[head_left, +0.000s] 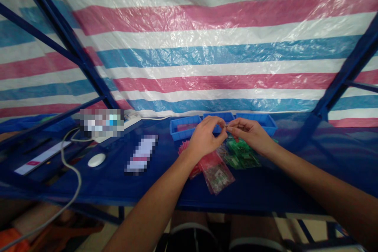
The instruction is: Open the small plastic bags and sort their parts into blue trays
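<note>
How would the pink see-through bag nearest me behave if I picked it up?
The pink bag would probably flop, since its see-through film looks thin. The contents showing in its near end may make that end sag.

The bare left forearm (162,193) and right forearm (313,179) are slanting inward; the left hand (204,137) and right hand (251,132) are meeting at the fingertips, fingers (217,120) curling and pinching toward the thumbs (221,138).

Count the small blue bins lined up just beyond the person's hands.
3: the left bin, the middle bin partly covered by the left hand, and the right bin partly behind the right hand.
</note>
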A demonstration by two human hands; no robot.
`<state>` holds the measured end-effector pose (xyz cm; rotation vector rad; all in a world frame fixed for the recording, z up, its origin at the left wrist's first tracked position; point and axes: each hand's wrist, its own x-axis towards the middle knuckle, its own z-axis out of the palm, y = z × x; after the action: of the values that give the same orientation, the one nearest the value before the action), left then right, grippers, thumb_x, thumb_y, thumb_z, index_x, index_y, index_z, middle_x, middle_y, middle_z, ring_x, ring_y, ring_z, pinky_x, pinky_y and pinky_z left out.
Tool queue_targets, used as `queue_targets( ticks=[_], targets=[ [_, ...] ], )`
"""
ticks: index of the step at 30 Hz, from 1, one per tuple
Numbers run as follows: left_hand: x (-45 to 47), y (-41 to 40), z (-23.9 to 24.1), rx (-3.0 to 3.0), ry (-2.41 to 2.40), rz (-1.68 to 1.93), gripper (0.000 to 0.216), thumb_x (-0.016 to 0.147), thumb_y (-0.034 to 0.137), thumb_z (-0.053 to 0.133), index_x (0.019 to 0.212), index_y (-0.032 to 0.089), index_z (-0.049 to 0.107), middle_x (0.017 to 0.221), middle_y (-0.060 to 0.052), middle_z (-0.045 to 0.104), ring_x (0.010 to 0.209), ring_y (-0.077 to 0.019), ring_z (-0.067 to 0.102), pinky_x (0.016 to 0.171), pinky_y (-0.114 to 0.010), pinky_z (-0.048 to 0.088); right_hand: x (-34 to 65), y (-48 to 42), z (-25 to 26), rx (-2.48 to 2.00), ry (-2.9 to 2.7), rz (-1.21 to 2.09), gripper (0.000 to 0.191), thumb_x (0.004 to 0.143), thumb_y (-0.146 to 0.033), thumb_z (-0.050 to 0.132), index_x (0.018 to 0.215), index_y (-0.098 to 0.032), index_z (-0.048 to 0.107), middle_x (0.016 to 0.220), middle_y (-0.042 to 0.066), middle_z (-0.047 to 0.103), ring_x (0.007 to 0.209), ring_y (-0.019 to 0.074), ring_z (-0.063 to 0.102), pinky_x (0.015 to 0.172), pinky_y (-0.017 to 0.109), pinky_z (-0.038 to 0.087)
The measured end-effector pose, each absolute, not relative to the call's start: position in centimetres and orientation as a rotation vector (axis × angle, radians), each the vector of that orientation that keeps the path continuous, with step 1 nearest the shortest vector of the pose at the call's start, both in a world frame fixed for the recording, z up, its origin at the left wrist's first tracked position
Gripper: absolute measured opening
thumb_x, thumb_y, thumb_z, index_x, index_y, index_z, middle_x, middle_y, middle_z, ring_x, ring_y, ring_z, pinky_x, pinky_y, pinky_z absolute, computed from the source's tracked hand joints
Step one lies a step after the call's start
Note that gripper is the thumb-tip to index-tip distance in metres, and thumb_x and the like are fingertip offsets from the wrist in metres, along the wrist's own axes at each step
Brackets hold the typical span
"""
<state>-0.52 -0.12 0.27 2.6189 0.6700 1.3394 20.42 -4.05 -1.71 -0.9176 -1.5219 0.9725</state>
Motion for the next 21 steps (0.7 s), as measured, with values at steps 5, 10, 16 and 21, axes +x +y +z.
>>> queue_targets(
  ticks=[5,10,16,21],
  targets=[
    [-0.4,-0.2,0.3,2.600,0.685,1.365,0.018,0.086,0.011,0.067,0.102,0.019,0.067,0.097,-0.004,0.074,0.094,-0.0210,0.070,0.092,-0.037,0.057,20.2,-4.3,-1.4,-0.923,-1.543,0.953,0.032,0.087,-0.053,0.082,0.098,-0.023,0.075,0.083,0.001,0.070,0.064,0.0145,0.056,0.061,0.030,0.044],
    [-0.5,-0.2,0.4,2.590,0.659,1.363,0.016,0.090,0.013,0.067,0.104,0.018,0.069,0.100,-0.005,0.077,0.096,-0.0211,0.072,0.095,-0.037,0.057,20.0,-4.5,-1.2,-0.900,-1.523,0.912,0.030,0.086,-0.051,0.084,0.096,-0.025,0.074,0.084,0.001,0.070,0.067,0.0152,0.058,0.063,0.031,0.048],
    [-0.6,-0.1,0.5,2.542,0.659,1.336,0.014,0.101,0.029,0.065,0.110,0.019,0.071,0.106,-0.006,0.079,0.101,-0.0221,0.073,0.097,-0.039,0.058,20.5,-4.3,-1.5,-0.962,-1.558,0.759,0.028,0.089,-0.052,0.079,0.098,-0.026,0.074,0.090,0.004,0.070,0.077,0.0204,0.063,0.069,0.035,0.053],
    [-0.6,-0.1,0.5,2.508,0.696,1.238,0.032,0.104,0.037,0.063,0.131,0.020,0.066,0.115,-0.009,0.078,0.103,-0.0224,0.075,0.096,-0.039,0.059,21.8,-3.4,-1.2,-0.949,-1.534,0.589,0.022,0.091,-0.047,0.078,0.094,-0.026,0.071,0.098,0.006,0.071,0.095,0.0256,0.068,0.087,0.041,0.057]
  ],
)
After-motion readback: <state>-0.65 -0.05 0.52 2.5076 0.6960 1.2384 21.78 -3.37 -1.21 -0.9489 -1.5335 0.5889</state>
